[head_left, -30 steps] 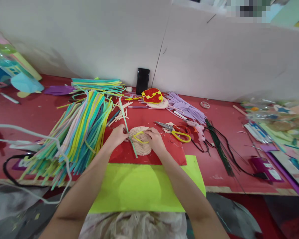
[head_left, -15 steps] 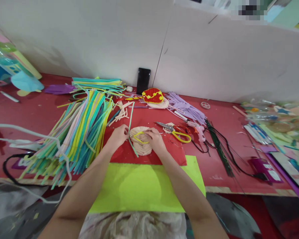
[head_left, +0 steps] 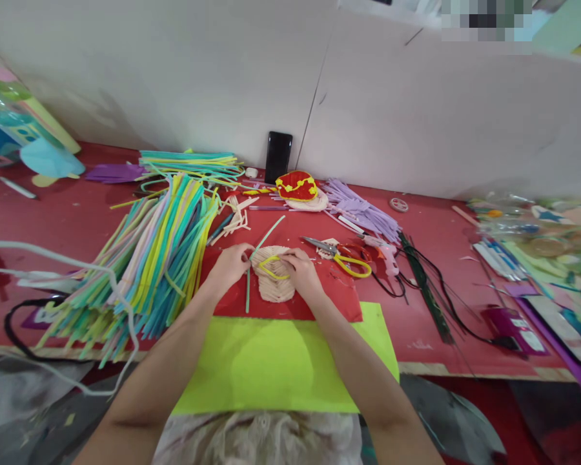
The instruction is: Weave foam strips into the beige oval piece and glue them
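Observation:
My left hand (head_left: 230, 266) pinches a pale green pipe cleaner (head_left: 248, 292) near its middle. This pipe cleaner is bent there, one part rising to the upper right and the other hanging down. Beside it lies a beige shape (head_left: 275, 292) built from rows of pipe cleaner, on a red sheet (head_left: 329, 290). A yellow pipe cleaner (head_left: 267, 274), bent into a pointed loop, rests over the beige shape. The fingers of my right hand (head_left: 301, 268) are closed on the loop's right end, at the shape's edge.
Scissors (head_left: 351, 263) with yellow handles and a pink glue gun (head_left: 386, 253) lie to the right. A large bundle of coloured pipe cleaners (head_left: 155, 252) fills the left. Behind are a red and yellow piece (head_left: 297, 186), purple pipe cleaners (head_left: 363, 208) and a black phone (head_left: 278, 157).
The green pipe cleaner has turned in my left hand: its top now leans right and its lower end has swung left, off the beige shape. My right hand stays in place.

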Available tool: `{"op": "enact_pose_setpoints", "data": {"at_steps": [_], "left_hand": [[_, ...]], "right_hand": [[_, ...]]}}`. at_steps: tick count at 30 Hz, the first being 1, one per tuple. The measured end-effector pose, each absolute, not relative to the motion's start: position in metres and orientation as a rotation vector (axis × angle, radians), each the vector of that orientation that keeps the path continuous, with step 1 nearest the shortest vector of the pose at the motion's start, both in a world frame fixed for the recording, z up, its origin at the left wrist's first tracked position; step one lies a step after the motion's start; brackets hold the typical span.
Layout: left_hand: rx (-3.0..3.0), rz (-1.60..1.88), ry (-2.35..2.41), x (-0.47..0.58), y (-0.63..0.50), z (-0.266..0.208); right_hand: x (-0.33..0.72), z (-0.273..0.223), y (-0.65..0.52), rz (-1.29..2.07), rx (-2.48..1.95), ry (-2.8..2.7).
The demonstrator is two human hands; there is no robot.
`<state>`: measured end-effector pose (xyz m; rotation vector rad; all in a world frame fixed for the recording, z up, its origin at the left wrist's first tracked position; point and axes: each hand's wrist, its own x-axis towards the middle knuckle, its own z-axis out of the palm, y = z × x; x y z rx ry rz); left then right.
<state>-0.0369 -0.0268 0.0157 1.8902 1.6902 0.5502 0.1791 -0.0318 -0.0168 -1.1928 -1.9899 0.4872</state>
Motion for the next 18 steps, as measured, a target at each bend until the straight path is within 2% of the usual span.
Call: {"op": "enact_pose_setpoints", "data": {"at_steps": [12,18], "left_hand": [[1.888,0.558,1.821,-0.035,-0.032,0.019],[1.857,0.711,1.792,-0.044,-0.025,0.022]], "right_hand": [[0.178,-0.012,-0.033,0.488,-1.219,-1.988],[0.18,-0.013,-0.034,0.46,-1.212,-1.998]]}}
